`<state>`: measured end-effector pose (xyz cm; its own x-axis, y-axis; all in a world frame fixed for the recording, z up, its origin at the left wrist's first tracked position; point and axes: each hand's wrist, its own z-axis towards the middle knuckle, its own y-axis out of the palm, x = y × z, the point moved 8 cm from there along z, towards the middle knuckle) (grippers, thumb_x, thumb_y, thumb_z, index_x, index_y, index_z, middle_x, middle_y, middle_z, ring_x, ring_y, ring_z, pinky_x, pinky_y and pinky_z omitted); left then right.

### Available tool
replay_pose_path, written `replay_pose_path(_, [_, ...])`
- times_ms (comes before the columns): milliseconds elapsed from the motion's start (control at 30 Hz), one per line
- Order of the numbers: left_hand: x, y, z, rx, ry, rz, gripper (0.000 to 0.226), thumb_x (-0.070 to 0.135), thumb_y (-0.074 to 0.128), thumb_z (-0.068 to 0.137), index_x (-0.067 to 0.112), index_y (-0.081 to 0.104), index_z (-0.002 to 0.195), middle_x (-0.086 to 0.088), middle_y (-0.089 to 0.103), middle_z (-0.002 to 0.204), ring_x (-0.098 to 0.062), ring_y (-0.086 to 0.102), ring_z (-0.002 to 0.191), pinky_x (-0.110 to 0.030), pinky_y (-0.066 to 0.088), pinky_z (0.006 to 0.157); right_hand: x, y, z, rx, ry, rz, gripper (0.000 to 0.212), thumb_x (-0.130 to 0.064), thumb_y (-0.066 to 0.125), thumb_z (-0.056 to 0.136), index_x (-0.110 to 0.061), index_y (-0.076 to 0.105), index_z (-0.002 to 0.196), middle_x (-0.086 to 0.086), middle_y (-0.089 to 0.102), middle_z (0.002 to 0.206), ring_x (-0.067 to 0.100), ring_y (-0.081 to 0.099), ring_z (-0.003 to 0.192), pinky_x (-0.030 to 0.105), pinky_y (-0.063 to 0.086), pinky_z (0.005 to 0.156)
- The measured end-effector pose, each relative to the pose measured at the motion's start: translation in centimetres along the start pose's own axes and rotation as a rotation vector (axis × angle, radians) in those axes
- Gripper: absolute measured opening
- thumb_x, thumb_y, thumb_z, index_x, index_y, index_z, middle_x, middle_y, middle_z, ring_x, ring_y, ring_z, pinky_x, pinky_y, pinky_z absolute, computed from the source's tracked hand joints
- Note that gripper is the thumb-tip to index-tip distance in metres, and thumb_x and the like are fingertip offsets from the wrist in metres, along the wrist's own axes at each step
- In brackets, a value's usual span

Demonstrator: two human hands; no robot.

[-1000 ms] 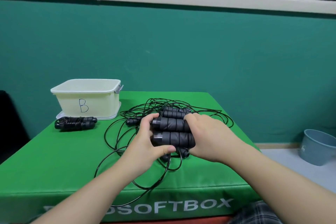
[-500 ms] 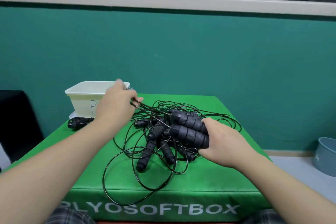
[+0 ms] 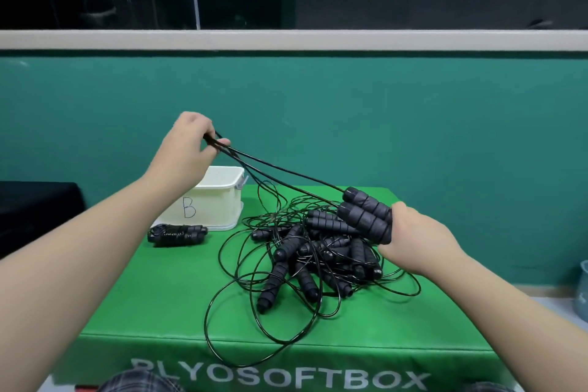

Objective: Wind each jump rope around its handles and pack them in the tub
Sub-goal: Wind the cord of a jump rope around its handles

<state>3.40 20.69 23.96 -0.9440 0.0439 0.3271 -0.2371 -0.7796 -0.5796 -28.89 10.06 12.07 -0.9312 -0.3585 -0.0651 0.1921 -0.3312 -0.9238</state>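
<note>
Right hand (image 3: 413, 240) gripping two black ribbed handles (image 3: 366, 216), left hand (image 3: 184, 149) pinching taut cord (image 3: 286, 173)

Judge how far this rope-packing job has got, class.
Done: one wound jump rope lies beside the white tub, not yet packed. In hand: the right hand grips two handles while the left hand pulls their cord taut. Left: the tangled pile on the plyo box.

Head view, forward and downward
</note>
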Motion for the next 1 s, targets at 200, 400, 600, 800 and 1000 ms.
replay_pose_path(200, [2.1, -4.1, 1.3, 0.145, 0.15, 0.086, 0.012, 0.019, 0.072, 0.082, 0.01, 0.063, 0.081, -0.013, 0.033, 0.143, -0.032, 0.009, 0.144, -0.058, 0.006, 0.112, -0.5, -1.6, 0.1, 0.039, 0.012, 0.007, 0.03, -0.037, 0.053, 0.082, -0.018, 0.033, 0.092, 0.003, 0.055, 0.103, 0.028, 0.06, 0.097, 0.032, 0.04, 0.069])
replay_pose_path(400, [2.6, -4.8, 1.7, -0.035, 0.081, 0.005, 0.009, 0.021, 0.072, 0.082, 0.021, 0.063, 0.083, -0.001, 0.051, 0.118, -0.027, 0.044, 0.118, -0.036, 0.032, 0.1, -0.6, -2.1, -0.3, 0.019, 0.061, 0.059, 0.03, -0.038, 0.054, 0.081, -0.017, 0.036, 0.092, -0.001, 0.05, 0.09, 0.027, 0.058, 0.087, 0.032, 0.041, 0.067])
replay_pose_path(600, [2.0, -2.9, -0.3, -0.163, -0.037, -0.048, 0.009, 0.034, 0.063, 0.088, 0.03, 0.059, 0.081, -0.001, 0.059, 0.089, -0.02, 0.058, 0.08, -0.037, 0.047, 0.073, -0.7, -2.0, -0.5, -0.034, 0.11, 0.204, 0.034, -0.039, 0.057, 0.079, -0.015, 0.039, 0.093, -0.004, 0.049, 0.081, 0.026, 0.057, 0.08, 0.032, 0.044, 0.066])
replay_pose_path(800, [1.9, 0.9, -3.3, -0.341, -0.083, 0.096, 0.036, 0.049, 0.062, 0.083, 0.023, 0.05, 0.104, 0.002, 0.057, 0.107, -0.017, 0.056, 0.08, -0.035, 0.046, 0.071, -1.4, -1.8, -0.9, -0.021, 0.146, 0.364, 0.036, -0.037, 0.061, 0.077, -0.014, 0.04, 0.094, -0.001, 0.053, 0.081, 0.028, 0.057, 0.08, 0.034, 0.045, 0.067])
replay_pose_path(1000, [4.0, 4.3, -6.8, -0.392, -0.156, -0.042, 0.096, 0.067, 0.06, 0.073, 0.023, 0.014, 0.145, 0.006, 0.038, 0.143, -0.023, 0.056, 0.107, -0.032, 0.041, 0.084, -3.0, -1.9, -1.6, 0.056, 0.13, 0.366, 0.034, -0.034, 0.061, 0.076, -0.016, 0.039, 0.095, 0.001, 0.054, 0.089, 0.028, 0.053, 0.078, 0.034, 0.042, 0.066])
